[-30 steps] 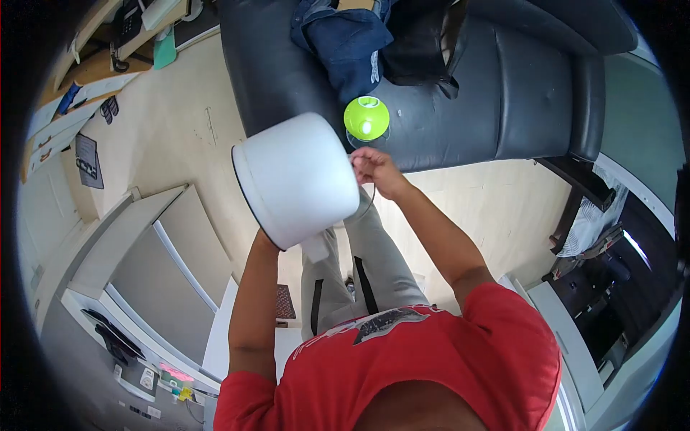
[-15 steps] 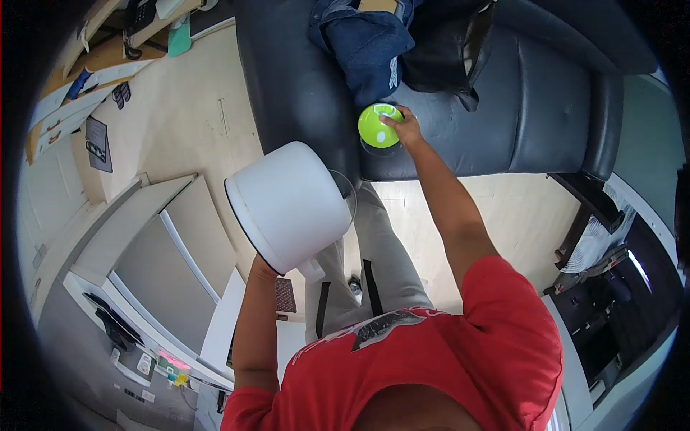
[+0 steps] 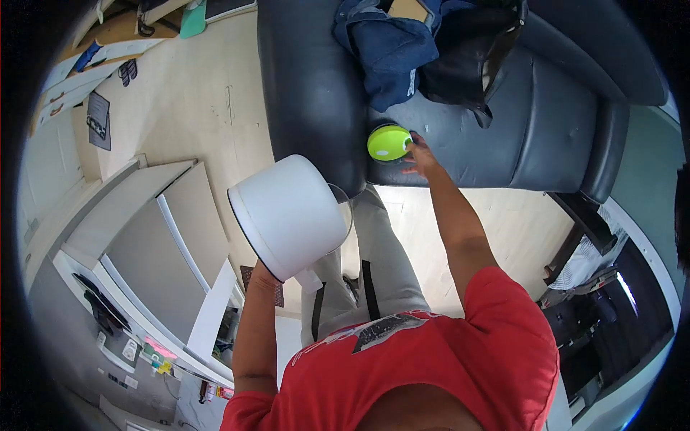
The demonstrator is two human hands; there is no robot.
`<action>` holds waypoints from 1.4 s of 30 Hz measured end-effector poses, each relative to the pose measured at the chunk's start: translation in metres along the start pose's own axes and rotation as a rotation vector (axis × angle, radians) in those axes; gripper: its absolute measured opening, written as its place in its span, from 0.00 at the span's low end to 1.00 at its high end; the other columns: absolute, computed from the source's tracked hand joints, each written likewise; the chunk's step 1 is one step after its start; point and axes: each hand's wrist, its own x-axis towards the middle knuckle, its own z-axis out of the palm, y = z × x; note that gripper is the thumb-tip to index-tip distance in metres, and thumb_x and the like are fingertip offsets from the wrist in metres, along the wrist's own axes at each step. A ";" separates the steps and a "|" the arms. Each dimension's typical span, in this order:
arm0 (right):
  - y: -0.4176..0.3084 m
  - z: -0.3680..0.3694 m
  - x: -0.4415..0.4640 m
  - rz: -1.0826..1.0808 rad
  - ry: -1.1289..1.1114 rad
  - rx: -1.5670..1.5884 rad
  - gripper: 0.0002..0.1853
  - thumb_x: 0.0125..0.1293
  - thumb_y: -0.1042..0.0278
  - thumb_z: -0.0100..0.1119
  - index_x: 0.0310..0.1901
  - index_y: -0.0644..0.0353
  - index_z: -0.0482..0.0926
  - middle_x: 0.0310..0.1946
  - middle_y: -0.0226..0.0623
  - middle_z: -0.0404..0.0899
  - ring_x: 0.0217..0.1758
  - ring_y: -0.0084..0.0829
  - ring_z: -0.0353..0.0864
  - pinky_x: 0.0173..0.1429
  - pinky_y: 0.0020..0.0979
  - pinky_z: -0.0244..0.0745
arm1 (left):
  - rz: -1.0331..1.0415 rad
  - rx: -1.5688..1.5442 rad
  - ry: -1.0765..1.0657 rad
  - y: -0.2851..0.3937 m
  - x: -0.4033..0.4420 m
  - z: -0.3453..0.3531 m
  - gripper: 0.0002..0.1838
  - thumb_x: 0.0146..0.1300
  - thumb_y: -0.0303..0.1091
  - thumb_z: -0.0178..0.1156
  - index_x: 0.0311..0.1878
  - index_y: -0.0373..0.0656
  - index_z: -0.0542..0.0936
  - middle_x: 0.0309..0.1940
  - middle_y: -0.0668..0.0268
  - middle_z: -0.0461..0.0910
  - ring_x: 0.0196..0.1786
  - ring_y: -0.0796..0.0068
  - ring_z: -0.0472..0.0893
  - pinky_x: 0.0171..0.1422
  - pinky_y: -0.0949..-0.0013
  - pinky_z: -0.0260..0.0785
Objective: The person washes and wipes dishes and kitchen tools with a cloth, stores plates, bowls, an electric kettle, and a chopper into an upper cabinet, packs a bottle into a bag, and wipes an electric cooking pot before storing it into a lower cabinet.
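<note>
A large white pot (image 3: 287,214) with a dark rim and a thin wire handle is held up, tilted, in front of my legs. My left hand (image 3: 266,274) supports it from its lower left side; its fingers are hidden behind the pot. Over the sofa's near edge, my right hand (image 3: 421,155) grips the right side of a round lime-green object (image 3: 389,144), with some fingers spread beside it. The green object is tilted, and a clear rim shows just beneath it.
A dark leather sofa (image 3: 489,144) spans the top, carrying dark blue clothing (image 3: 392,61) and a black bag (image 3: 463,57). White cabinets (image 3: 154,244) stand at the left. Slippers (image 3: 128,72) lie on the floor at upper left.
My right hand has left the pot's wire handle and reached the green object, which has turned and tilted. The pot has moved lower, still with my left hand.
</note>
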 end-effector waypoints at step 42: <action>0.007 0.087 -0.195 -0.541 -0.337 -0.445 0.21 0.69 0.69 0.44 0.63 0.50 0.63 0.51 0.33 0.73 0.47 0.30 0.79 0.37 0.31 0.81 | 0.396 -0.394 0.313 -0.016 -0.245 -0.170 0.21 0.58 0.36 0.48 0.50 0.31 0.73 0.42 0.52 0.79 0.41 0.56 0.80 0.49 0.57 0.74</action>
